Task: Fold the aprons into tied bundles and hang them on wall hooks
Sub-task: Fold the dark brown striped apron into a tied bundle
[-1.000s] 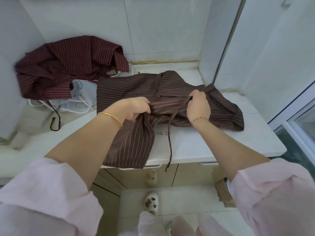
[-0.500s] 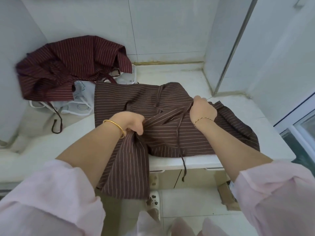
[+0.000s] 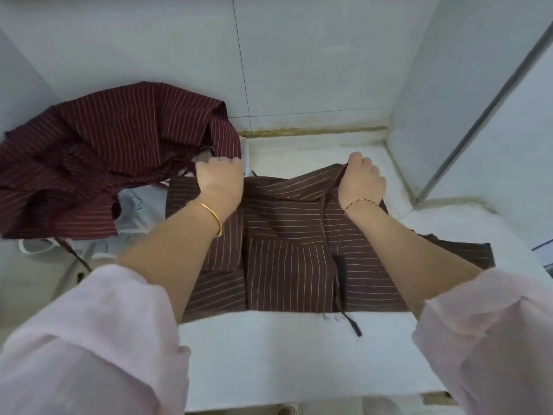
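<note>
- A person stands at a white tabletop (image 3: 284,348) with a brown striped apron (image 3: 284,235) spread across its middle, both arms stretched to the cloth's far edge
- The left hand (image 3: 220,187) has its fingers (image 3: 221,160) curled down over the apron's far left corner, while the right hand (image 3: 362,182) pinches the far right edge, lifting a small peak of cloth; both hold the apron
- The job looks to be in its early stages: the brown apron lies mostly flat, with what appears to be one panel turned in on the left, and its dark strap (image 3: 341,274) trails loose towards the front edge, untied
- A second, maroon apron (image 3: 104,151) sits in a crumpled heap at the back left corner, unfolded, partly over a pale blue-white item (image 3: 131,214) that cannot be identified
- No finished bundle and no wall hooks are in view, so folding, tying and hanging all appear to remain for both aprons
- A bare strip of tabletop runs between the apron's near hem and the front edge, and another between the hands and the tiled wall (image 3: 299,70) at the back edge
- Room is tighter at the sides: the maroon heap lies just beside the left hand, and a metal-edged panel (image 3: 478,97) closes in the back right corner
</note>
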`<state>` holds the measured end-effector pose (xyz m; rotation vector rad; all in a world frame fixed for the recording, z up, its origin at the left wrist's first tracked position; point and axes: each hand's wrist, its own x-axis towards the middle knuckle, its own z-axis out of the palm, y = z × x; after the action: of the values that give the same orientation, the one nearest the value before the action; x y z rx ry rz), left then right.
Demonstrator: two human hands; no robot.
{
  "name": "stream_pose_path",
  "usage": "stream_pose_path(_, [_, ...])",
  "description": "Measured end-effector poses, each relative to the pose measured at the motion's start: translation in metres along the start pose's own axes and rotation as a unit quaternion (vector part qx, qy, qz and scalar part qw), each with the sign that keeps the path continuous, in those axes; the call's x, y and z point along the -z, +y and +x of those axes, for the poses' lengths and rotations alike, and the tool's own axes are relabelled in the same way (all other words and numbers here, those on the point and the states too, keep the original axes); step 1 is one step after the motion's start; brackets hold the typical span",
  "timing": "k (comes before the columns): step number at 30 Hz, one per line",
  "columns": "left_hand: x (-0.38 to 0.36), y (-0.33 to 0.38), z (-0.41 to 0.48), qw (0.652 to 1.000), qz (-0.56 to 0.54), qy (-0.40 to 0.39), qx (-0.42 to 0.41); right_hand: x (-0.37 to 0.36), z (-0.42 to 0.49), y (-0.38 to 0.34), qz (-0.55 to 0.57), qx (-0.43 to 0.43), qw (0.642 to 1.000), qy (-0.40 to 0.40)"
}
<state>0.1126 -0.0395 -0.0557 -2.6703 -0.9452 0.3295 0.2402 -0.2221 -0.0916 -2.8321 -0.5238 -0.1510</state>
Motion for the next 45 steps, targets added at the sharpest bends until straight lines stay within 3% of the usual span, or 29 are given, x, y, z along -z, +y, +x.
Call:
stream_pose_path(2, [-0.019,0.005,0.017,0.997,-0.074,-0.002,-0.003,-0.022,0.009,-0.005,-0.036,0.018,0.999,-0.008])
stream_pose_path(5, [-0.053,0.013,0.031,0.981,-0.159,-0.098,-0.044,-0.057,-0.006,-0.013,-0.047,0.127,0.99,-0.049])
stream_pose_path(8, [-0.078,0.019,0.037,0.966,-0.184,-0.164,-0.08,-0.09,-0.027,-0.018,-0.024,0.175,0.968,-0.178])
stream_pose_path(11, [-0.09,0.025,0.036,0.96,-0.184,-0.181,-0.108,-0.1,-0.031,-0.009,-0.05,0.151,0.958,-0.24])
stream_pose_path(16, [-0.094,0.045,0.024,0.911,-0.225,-0.268,-0.218,-0.078,-0.024,0.029,-0.116,0.062,0.965,-0.227])
stream_pose_path(20, [-0.093,0.045,0.019,0.877,-0.311,-0.301,-0.208,-0.067,-0.017,0.025,-0.189,0.018,0.957,-0.217])
stream_pose_path(23, [-0.09,0.029,0.022,0.899,-0.349,-0.227,-0.14,-0.069,-0.023,-0.005,-0.163,0.135,0.97,-0.119])
stream_pose_path(24, [-0.091,0.021,0.022,0.913,-0.333,-0.208,-0.114,-0.072,-0.028,-0.016,-0.121,0.189,0.967,-0.121])
stream_pose_path(27, [-0.098,-0.004,0.021,0.934,-0.242,-0.253,-0.076,-0.087,-0.04,-0.044,-0.022,0.245,0.94,-0.236])
stream_pose_path(30, [-0.105,-0.02,0.017,0.939,-0.171,-0.291,-0.065,-0.097,-0.038,-0.048,-0.057,0.219,0.939,-0.26])
stream_pose_path(35, [-0.106,-0.028,0.019,0.958,-0.138,-0.245,-0.051,-0.094,-0.025,-0.044,-0.084,0.193,0.95,-0.229])
stream_pose_path(38, [-0.092,-0.028,0.027,0.983,-0.14,-0.115,-0.013,-0.085,-0.016,-0.05,0.016,0.148,0.978,-0.144])
stream_pose_path(41, [-0.082,-0.026,0.027,0.994,-0.108,0.026,-0.023,-0.079,-0.019,-0.046,0.113,0.135,0.974,-0.142])
stream_pose_path(45, [-0.094,-0.009,0.004,0.982,-0.147,0.106,-0.043,-0.077,-0.049,-0.031,0.124,0.171,0.969,-0.13])
